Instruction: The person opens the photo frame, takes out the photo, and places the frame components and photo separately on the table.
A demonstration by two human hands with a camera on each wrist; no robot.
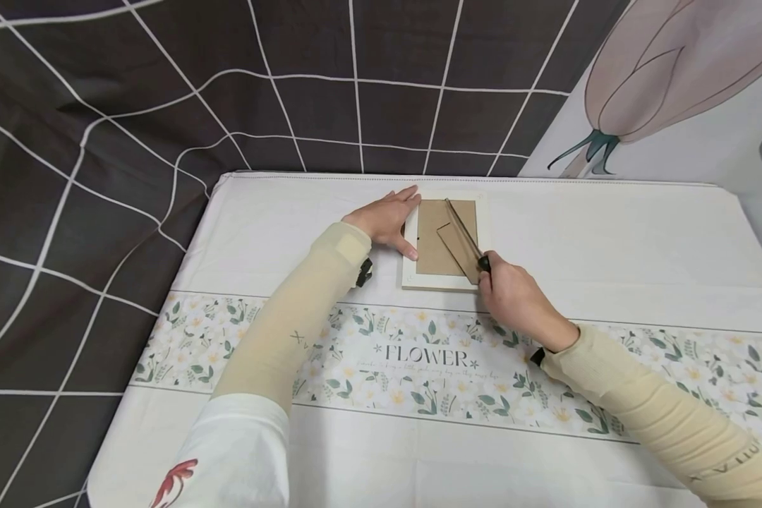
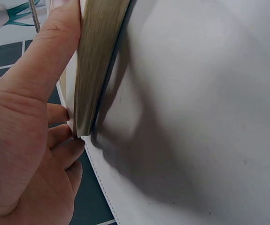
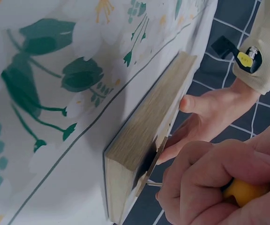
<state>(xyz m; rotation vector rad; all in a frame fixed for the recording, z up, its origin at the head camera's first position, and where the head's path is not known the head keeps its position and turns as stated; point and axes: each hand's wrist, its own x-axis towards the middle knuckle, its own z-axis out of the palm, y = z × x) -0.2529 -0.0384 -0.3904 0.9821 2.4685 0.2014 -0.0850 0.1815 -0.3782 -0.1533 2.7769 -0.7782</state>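
A picture frame (image 1: 441, 282) lies back up on the cloth, its pale wooden side (image 3: 146, 115) plain in the right wrist view. Set in it is a brown backing board (image 1: 432, 247) with a stand flap (image 1: 455, 247). My left hand (image 1: 386, 219) rests on the frame's left edge, thumb and fingers spread. In my right hand (image 1: 514, 293), at the frame's lower right corner, I grip a screwdriver (image 1: 463, 227) by its black handle, whose yellow end (image 3: 247, 191) pokes out of my fist. Its shaft slants over the board, the tip close to the board's top edge.
A white cloth with a floral band (image 1: 381, 388) lettered FLOWER covers the table. Behind and to the left hangs a dark gridded curtain (image 1: 394, 42). A large printed flower (image 1: 648, 92) shows on the wall at the back right.
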